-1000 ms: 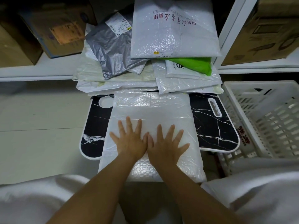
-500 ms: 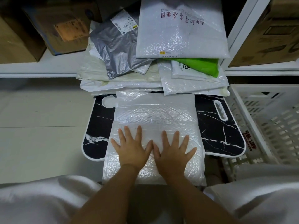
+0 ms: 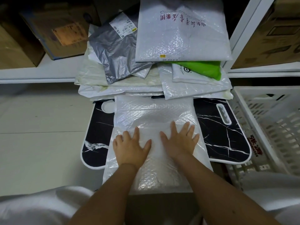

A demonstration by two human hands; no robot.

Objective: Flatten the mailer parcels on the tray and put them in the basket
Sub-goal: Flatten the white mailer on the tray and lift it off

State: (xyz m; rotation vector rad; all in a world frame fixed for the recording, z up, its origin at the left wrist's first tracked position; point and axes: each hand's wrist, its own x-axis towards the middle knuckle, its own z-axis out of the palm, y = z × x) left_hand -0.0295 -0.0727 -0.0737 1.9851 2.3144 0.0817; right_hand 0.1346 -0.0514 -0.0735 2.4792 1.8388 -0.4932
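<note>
A white bubble mailer [image 3: 154, 114] lies along the black marble-patterned tray [image 3: 219, 135], its near end hanging over the tray's front edge. My left hand [image 3: 131, 146] and my right hand [image 3: 180, 140] press flat on it side by side, fingers spread, a palm's width apart. Behind it a pile of mailers [image 3: 129, 85] covers the tray's far end: a large white one with red print [image 3: 181, 34], a grey one [image 3: 118, 52], a green one [image 3: 203, 69]. The white slatted basket [image 3: 272, 127] stands to the right of the tray.
White shelving [image 3: 32, 77] runs behind the pile, with cardboard boxes [image 3: 53, 30] on it at left and right. Pale floor [image 3: 40, 135] lies left of the tray. My white-clad knees [image 3: 37, 207] frame the bottom corners.
My two hands have slid apart across the mailer, the left one outward to the left, the right one outward to the right. The mailer stays in place.
</note>
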